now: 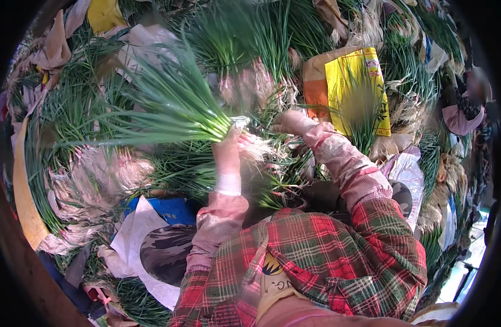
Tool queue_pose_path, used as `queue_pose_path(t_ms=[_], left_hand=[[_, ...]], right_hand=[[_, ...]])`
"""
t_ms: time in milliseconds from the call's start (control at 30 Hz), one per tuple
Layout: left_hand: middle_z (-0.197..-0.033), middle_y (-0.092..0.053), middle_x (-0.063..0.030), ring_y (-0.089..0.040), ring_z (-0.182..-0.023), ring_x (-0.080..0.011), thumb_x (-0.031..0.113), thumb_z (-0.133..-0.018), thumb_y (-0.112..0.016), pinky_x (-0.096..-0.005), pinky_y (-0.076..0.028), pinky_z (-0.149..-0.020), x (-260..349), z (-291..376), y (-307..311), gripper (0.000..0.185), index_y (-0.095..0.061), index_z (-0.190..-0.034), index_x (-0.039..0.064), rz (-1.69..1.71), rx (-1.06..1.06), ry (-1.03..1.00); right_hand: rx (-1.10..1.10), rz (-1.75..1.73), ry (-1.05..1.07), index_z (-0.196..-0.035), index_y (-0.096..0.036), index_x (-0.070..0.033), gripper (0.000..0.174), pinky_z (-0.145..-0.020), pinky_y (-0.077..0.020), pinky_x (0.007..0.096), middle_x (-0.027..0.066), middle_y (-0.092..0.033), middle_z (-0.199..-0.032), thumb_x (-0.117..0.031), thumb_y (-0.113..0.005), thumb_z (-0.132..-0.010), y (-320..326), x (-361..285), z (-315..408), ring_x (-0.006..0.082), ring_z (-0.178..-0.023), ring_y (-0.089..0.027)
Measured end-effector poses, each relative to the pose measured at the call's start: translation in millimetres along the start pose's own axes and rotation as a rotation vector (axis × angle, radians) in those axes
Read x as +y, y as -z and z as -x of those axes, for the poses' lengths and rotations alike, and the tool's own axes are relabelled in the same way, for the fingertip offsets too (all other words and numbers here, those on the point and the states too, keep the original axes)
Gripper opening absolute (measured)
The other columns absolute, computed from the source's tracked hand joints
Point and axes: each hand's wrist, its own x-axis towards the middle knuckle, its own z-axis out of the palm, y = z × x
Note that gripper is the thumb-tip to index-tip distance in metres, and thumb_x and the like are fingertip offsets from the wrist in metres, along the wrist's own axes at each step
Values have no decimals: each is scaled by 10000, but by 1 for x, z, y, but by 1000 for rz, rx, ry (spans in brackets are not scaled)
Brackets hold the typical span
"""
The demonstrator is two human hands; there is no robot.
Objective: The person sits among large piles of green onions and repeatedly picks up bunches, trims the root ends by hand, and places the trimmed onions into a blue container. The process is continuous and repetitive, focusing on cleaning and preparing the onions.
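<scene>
My left hand (227,144) grips a bunch of spring onions (193,110) near the base. Its long green leaves fan out to the upper left. Pinkish-white bulbs and stringy roots (256,148) stick out on the right of the fist. Something small and whitish (240,121) shows at the top of this hand; what it is I cannot tell. My right hand (292,122) reaches in from the right, back upward and fingers bent down over loose spring onions (281,173). Whether its fingers hold any stalk is hidden.
Spring onion bundles (254,77) lie beyond my hands, with more at left (107,167). A yellow printed bag (358,92) lies past my right arm. A blue bag piece (166,209) and white sheet (138,233) are beside my left knee. Another person (465,102) is at far right.
</scene>
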Motion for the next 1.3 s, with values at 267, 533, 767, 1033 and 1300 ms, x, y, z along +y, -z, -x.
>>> queue_pose_path(t_ms=[267, 533, 767, 1033, 1300], left_hand=[[-684, -606, -94, -581, -569, -172, 224, -848, -712, -287, -512, -582, -39, -20, 24, 261, -643, -929, -14, 262, -37, 296], [-635, -626, -104, -531, -462, -133, 190, -859, -686, -217, -373, -397, -32, -16, 16, 276, -561, -653, 56, 24, 48, 328], [-571, -612, -77, -434, -386, -75, 264, -833, -724, -197, -275, -343, -39, 0, 10, 258, -603, -702, 76, -110, -88, 340], [-657, -638, -173, -614, -581, -225, 183, -861, -646, -257, -440, -528, -25, -7, 25, 346, -486, -571, 82, 190, -203, 245], [-618, -600, -56, -540, -488, -131, 156, -810, -715, -228, -392, -456, -35, 2, 21, 135, -631, -797, 52, 282, -174, 361]], right_hand=[[318, -199, -443, -1108, -618, -88, 351, -824, -493, 457, 188, -668, -1000, -363, -550, -901, -12, 33, -54, 367, -936, -641], [435, -447, 10, -1110, -613, -100, 283, -738, -513, 423, 181, -662, -893, -310, -568, -925, -14, -49, 31, 361, -851, -647], [242, -71, 263, -1007, -635, -93, 213, -671, -515, 394, 151, -636, -810, -279, -585, -917, -23, -77, 53, 341, -754, -634], [-458, 397, 42, -1108, -652, -154, 357, -827, -510, 431, 151, -678, -1020, -432, -527, -920, -45, 31, 82, 343, -936, -655], [259, -937, -57, -1157, -608, 8, 384, -851, -467, 306, 111, -678, -1006, -309, -599, -940, -8, -117, -7, 169, -885, -608]])
